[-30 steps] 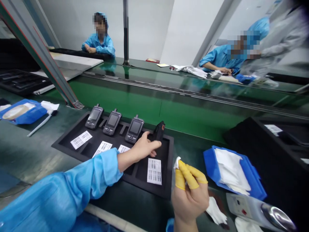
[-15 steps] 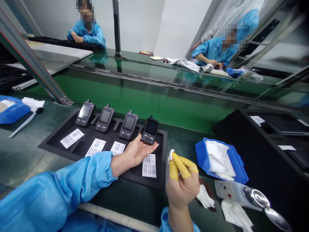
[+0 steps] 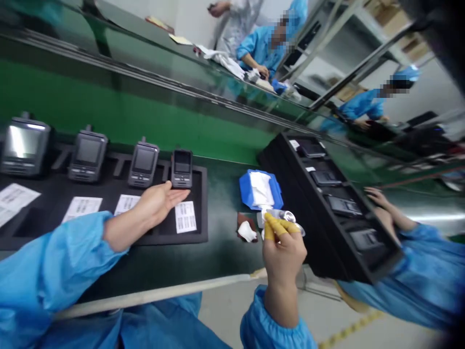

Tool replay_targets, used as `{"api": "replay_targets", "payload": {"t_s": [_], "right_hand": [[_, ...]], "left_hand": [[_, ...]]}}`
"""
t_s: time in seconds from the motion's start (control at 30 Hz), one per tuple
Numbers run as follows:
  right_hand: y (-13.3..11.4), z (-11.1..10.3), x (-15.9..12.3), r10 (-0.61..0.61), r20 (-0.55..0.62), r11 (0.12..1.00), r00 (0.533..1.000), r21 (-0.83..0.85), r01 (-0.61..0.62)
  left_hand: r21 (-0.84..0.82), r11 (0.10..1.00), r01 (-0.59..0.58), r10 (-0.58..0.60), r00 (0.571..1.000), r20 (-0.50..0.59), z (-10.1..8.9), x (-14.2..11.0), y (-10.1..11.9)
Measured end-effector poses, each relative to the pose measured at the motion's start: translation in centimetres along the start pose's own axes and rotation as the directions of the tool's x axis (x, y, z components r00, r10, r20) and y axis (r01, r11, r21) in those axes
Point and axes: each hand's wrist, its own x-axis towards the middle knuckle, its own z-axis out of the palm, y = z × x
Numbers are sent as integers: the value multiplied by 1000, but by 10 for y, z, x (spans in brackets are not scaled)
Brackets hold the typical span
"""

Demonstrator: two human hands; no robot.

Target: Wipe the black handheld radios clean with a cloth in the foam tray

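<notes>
Holds a loosely open left hand [image 3: 154,207] at the lower edge of a handheld device [image 3: 182,170], nine o'clock from centre, likely light, rigid, fragile-screened, best taken by its sides, and pinches an apparent white wipe [image 3: 265,212] in the right hand [image 3: 284,249]

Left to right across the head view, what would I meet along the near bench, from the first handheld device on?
Leftmost handheld device, second device, third device, fourth device, blue bin, black tray stack.
</notes>
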Motion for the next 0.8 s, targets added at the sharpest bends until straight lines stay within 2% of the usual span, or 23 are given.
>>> {"api": "replay_targets", "payload": {"t_s": [0.1,0.17,0.33,0.5,0.6,0.67,0.73,0.8], "right_hand": [[23,0,-20,158,207,940,965,-330,-83],[29,6,-32,198,257,915,946,-394,-85],[25,17,-45,176,279,925,944,-375,-62],[16,28,-44,29,323,966,946,-253,57],[12,35,-43,-21,293,970,956,-225,90],[14,32,-38,-23,236,968,972,-238,80],[19,22,-26,-10,165,963,986,-265,54],[27,8,-8,15,85,948,996,-317,13]], "left_hand": [[9,1000,-2,2,1000,16,-6,-5,6],[28,999,-26,25,999,22,-10,-9,9],[164,979,-121,107,990,93,-24,-27,12],[404,884,-235,170,967,189,-42,-43,7],[567,753,-334,223,940,258,-51,-47,5],[652,630,-421,261,906,333,-57,-47,6],[734,452,-507,295,861,414,-62,-45,7],[789,188,-585,340,792,507,-67,-38,9]]}}
